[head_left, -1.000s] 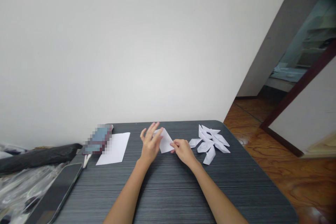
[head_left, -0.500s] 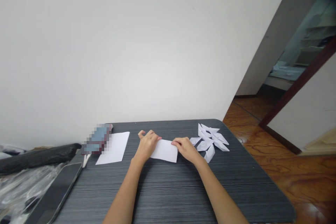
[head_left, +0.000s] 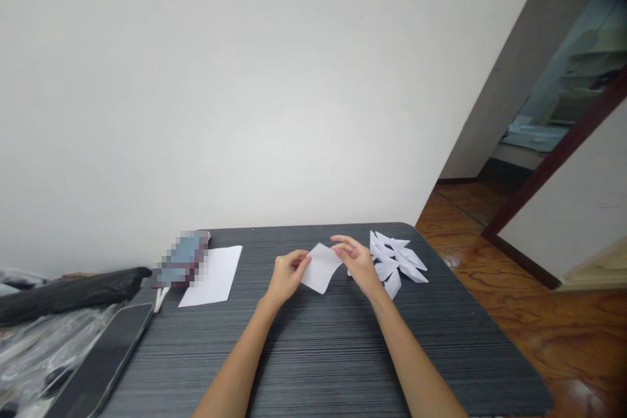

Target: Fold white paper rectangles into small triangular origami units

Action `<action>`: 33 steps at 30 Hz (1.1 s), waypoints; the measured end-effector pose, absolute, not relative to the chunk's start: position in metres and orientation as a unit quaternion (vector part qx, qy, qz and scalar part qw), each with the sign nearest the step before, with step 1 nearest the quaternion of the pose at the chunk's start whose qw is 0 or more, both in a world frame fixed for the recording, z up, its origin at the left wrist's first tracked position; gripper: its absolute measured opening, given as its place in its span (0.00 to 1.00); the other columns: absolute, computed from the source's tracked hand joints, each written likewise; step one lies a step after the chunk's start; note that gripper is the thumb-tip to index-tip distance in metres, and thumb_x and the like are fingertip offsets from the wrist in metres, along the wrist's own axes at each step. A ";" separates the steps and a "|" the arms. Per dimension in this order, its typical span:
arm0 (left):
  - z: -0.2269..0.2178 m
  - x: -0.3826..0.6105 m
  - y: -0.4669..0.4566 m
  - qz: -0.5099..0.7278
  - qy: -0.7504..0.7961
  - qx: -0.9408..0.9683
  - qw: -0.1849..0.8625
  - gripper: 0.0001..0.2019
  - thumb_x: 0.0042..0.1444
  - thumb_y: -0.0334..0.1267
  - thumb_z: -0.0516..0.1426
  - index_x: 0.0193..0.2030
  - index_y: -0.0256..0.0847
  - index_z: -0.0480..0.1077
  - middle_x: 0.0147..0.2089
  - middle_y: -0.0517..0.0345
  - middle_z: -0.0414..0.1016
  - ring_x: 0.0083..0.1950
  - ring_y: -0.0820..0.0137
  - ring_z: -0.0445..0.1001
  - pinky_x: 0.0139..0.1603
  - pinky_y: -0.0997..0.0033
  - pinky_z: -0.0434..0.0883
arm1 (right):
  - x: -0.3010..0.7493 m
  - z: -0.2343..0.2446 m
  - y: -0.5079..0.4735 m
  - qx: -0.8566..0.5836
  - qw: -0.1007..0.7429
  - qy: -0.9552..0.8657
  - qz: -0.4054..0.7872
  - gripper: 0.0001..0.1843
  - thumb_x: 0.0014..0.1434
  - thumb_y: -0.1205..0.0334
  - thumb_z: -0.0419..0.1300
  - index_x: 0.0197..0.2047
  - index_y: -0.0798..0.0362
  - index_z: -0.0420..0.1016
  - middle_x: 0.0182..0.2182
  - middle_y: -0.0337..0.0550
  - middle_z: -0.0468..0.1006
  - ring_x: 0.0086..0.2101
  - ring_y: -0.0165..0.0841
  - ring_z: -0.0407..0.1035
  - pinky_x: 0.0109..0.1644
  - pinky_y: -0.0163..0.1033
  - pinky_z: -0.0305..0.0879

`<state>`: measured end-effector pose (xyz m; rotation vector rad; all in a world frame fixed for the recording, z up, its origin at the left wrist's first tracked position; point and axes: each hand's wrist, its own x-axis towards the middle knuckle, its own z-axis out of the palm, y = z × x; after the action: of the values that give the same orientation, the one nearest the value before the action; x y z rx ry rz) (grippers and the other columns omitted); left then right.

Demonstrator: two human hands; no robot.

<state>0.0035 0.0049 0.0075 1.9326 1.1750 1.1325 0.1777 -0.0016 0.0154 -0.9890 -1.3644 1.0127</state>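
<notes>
A small white paper sheet (head_left: 322,267) is lifted just above the dark striped table (head_left: 313,353). My left hand (head_left: 285,278) pinches its left edge with closed fingers. My right hand (head_left: 358,262) holds the sheet's upper right edge, fingers curled round it. Right of that hand lies a cluster of several folded white paper pieces (head_left: 398,261), fanned out like points.
A flat white sheet (head_left: 211,277) lies at the left, beside a blurred-out object (head_left: 183,260). A dark phone or tablet (head_left: 105,359) rests at the table's left edge, with a black bundle (head_left: 68,294) and plastic wrap beyond. Wooden floor and a doorway are to the right.
The sheet lay flat on the table under both hands half a second ago; now both hands have raised it and it curves between them.
</notes>
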 end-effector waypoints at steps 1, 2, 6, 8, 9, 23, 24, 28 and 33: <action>0.006 0.005 0.006 0.458 0.449 0.687 0.342 0.13 0.51 0.42 0.52 0.34 0.33 0.69 0.32 0.53 0.74 0.31 0.71 0.71 0.30 0.75 0.66 | 0.177 0.015 -0.001 -0.400 0.558 -0.552 0.473 0.20 0.46 0.52 0.58 0.41 0.55 0.70 0.30 0.44 0.76 0.29 0.33 0.69 0.35 0.37 0.63; 0.005 0.006 0.007 0.478 0.450 0.653 0.377 0.13 0.50 0.42 0.53 0.34 0.33 0.69 0.32 0.52 0.74 0.31 0.70 0.72 0.29 0.76 0.66 | 0.176 0.013 0.000 -0.383 0.552 -0.537 0.510 0.22 0.45 0.52 0.60 0.42 0.55 0.70 0.31 0.44 0.76 0.31 0.34 0.69 0.37 0.39 0.64; 0.004 0.008 0.009 0.486 0.449 0.581 0.474 0.14 0.46 0.44 0.56 0.32 0.32 0.69 0.23 0.57 0.73 0.20 0.75 0.68 0.16 0.80 0.62 | 0.167 0.001 0.002 -0.374 0.535 -0.524 0.547 0.18 0.43 0.54 0.61 0.36 0.58 0.74 0.29 0.46 0.77 0.30 0.34 0.69 0.37 0.41 0.64; 0.004 0.009 0.009 0.484 0.449 0.552 0.510 0.15 0.45 0.45 0.56 0.31 0.32 0.68 0.20 0.59 0.71 0.15 0.76 0.65 0.11 0.80 0.59 | 0.164 -0.004 0.002 -0.384 0.531 -0.533 0.536 0.17 0.46 0.54 0.59 0.35 0.59 0.74 0.26 0.44 0.76 0.26 0.34 0.69 0.32 0.40 0.65; 0.003 0.009 0.008 0.483 0.444 0.540 0.528 0.16 0.45 0.46 0.56 0.31 0.31 0.68 0.19 0.59 0.71 0.14 0.76 0.65 0.10 0.80 0.58 | 0.164 -0.005 0.001 -0.386 0.526 -0.541 0.531 0.17 0.47 0.54 0.58 0.36 0.59 0.74 0.24 0.43 0.76 0.25 0.33 0.68 0.30 0.38 0.64; 0.009 0.010 0.004 0.435 0.368 0.467 0.676 0.21 0.47 0.49 0.55 0.33 0.26 0.69 0.25 0.49 0.74 0.24 0.68 0.74 0.27 0.73 0.72 | 0.176 -0.003 0.002 -0.377 0.509 -0.704 0.322 0.20 0.49 0.74 0.49 0.41 0.48 0.74 0.27 0.39 0.66 0.28 0.28 0.61 0.29 0.32 0.55; 0.009 0.010 0.004 0.438 0.366 0.468 0.674 0.20 0.47 0.48 0.56 0.33 0.27 0.69 0.25 0.49 0.74 0.24 0.68 0.74 0.28 0.72 0.72 | 0.176 -0.002 0.001 -0.375 0.509 -0.708 0.315 0.20 0.50 0.75 0.49 0.41 0.48 0.73 0.27 0.39 0.66 0.28 0.28 0.61 0.30 0.33 0.55; 0.007 0.009 0.004 0.445 0.371 0.473 0.664 0.18 0.45 0.46 0.58 0.31 0.27 0.70 0.26 0.50 0.74 0.27 0.68 0.75 0.33 0.71 0.72 | 0.177 0.001 0.000 -0.363 0.513 -0.715 0.306 0.20 0.50 0.75 0.50 0.42 0.47 0.73 0.29 0.40 0.65 0.30 0.28 0.61 0.30 0.33 0.55; 0.008 0.009 0.004 0.441 0.368 0.489 0.656 0.17 0.45 0.43 0.58 0.35 0.27 0.71 0.30 0.48 0.75 0.30 0.67 0.75 0.38 0.70 0.71 | 0.178 0.004 -0.001 -0.360 0.507 -0.729 0.285 0.20 0.50 0.76 0.50 0.41 0.46 0.73 0.30 0.40 0.64 0.32 0.29 0.61 0.33 0.34 0.57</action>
<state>0.0089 0.0042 0.0075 1.1092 0.8330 1.0000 0.1778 -0.0007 0.0036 -0.8673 -1.7583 0.6874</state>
